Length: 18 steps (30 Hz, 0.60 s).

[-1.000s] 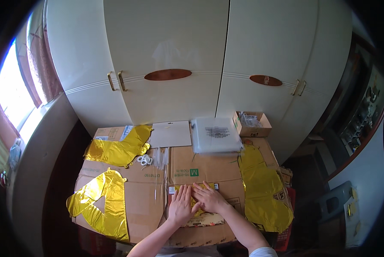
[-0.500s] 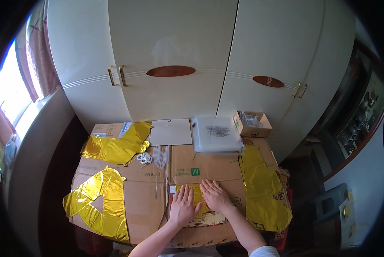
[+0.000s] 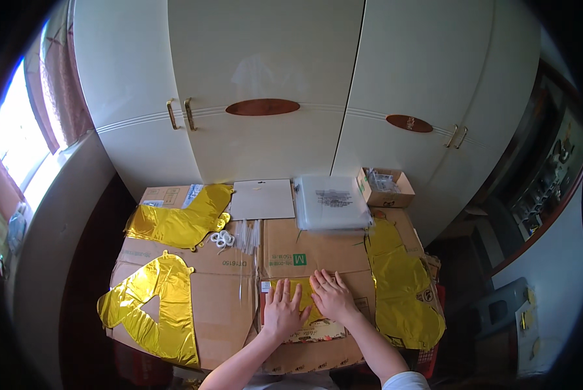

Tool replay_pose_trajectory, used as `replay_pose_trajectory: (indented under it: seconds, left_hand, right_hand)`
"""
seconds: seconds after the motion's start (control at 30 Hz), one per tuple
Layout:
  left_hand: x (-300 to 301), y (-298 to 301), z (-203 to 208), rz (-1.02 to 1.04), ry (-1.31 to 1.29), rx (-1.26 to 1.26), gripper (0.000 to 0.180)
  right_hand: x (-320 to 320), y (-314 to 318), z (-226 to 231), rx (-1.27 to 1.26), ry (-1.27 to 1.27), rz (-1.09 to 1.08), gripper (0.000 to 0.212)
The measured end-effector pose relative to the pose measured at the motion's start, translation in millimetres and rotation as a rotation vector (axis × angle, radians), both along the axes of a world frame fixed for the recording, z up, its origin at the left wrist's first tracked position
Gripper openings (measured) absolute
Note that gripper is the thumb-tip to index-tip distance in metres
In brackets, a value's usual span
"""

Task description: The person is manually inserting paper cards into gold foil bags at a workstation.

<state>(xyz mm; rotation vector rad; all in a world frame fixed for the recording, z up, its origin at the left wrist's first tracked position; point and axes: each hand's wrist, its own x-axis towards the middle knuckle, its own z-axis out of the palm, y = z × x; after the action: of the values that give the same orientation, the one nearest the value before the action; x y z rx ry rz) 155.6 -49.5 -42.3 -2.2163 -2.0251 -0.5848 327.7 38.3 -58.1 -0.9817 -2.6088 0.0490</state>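
Observation:
Both my hands lie flat, palms down, over a gold foil piece [image 3: 315, 314] on a printed card [image 3: 317, 331] with a flower pattern. My left hand [image 3: 285, 313] covers the left part of the foil, fingers stretched out and slightly apart. On the foil's upper right rests my right hand [image 3: 334, 296], also open with its fingers extended. Much of the foil and card is hidden under them. To the left lie a gold letter-shaped foil balloon [image 3: 171, 299] and, farther back, another gold foil balloon [image 3: 174, 224]. A third gold foil balloon [image 3: 402, 286] lies at the right.
Flattened cardboard [image 3: 220, 299] covers the table. Toward the back are white rings [image 3: 222, 240], clear straws [image 3: 247, 235], a grey-white card [image 3: 262, 200], a stack of clear plastic bags [image 3: 332, 203] and a small open box [image 3: 395, 190]. White cabinets [image 3: 265, 58] stand behind.
My left hand's fingers have spread a little over the foil, and both hands have shifted only slightly. The whole view has moved a few pixels; the other things stay in place.

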Motion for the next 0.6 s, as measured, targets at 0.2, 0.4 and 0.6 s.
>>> replay_pose_trajectory:
  seconds: [0.2,0.4,0.6]
  left_hand:
    - [-3.4,20.1,6.0,0.006,0.013,-0.161,0.058]
    - [2.6,22.2,-12.2,-0.057,-0.050,-0.076,0.069]
    - [-0.2,13.1,-4.0,-0.036,0.012,-0.163,0.083]
  right_hand:
    - [0.2,1.5,-4.9,-0.017,-0.034,-0.009,0.050]
    - [1.0,0.8,-4.3,-0.007,-0.060,-0.010,0.052]
    - [1.6,-2.1,-4.6,-0.055,-0.029,-0.023,0.052]
